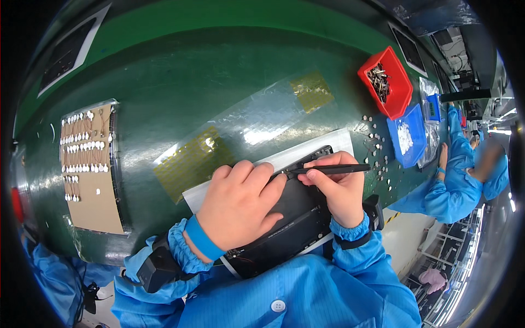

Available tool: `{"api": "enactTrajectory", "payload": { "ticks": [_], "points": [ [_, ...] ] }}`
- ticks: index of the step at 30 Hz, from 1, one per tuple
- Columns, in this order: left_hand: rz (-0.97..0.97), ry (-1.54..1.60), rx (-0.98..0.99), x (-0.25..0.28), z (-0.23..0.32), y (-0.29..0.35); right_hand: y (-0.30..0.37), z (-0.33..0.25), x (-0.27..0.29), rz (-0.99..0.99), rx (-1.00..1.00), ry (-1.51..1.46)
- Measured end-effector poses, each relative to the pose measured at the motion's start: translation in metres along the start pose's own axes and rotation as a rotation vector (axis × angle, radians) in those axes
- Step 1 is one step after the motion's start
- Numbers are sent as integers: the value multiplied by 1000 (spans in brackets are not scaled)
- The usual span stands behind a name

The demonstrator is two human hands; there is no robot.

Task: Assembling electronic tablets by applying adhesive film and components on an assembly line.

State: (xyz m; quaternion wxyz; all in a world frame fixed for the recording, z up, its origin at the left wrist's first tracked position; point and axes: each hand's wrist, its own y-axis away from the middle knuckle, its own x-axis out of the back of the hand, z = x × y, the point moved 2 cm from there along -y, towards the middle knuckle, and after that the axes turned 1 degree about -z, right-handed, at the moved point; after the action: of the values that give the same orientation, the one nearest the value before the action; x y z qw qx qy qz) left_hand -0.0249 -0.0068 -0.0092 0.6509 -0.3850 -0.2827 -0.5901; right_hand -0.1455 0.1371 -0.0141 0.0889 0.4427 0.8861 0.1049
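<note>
A flat black electronics housing (295, 232) lies tilted on a white sheet (342, 143) in front of me. My left hand (238, 205) rests palm down over its left part, fingers spread and thumb apart, holding nothing. Its index fingertip touches the far edge strip of the housing. My right hand (342, 186) pinches a slim black pointed tool (350, 168) that looks like tweezers. The tool's tip meets that edge strip close to my left index finger. What lies under the tip is too small to make out, and my left hand hides part of the housing.
Left is a brown board (98, 205) with rows of small white-headed wired parts. Yellow-patterned clear film (191, 161) lies beyond my hands. At right stand a red bin (402, 87) of metal parts and a blue bin (418, 145), beside scattered small discs (377, 147). A co-worker (456, 186) sits farther right.
</note>
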Motion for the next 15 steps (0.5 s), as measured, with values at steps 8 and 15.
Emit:
{"api": "enactTrajectory", "payload": {
  "ticks": [8,15],
  "points": [
    [16,-12,2,-1,0,-2,-1,3,0,22,16,2],
    [5,-35,16,-1,0,-2,0,3,-2,26,18,-5]
  ]
}}
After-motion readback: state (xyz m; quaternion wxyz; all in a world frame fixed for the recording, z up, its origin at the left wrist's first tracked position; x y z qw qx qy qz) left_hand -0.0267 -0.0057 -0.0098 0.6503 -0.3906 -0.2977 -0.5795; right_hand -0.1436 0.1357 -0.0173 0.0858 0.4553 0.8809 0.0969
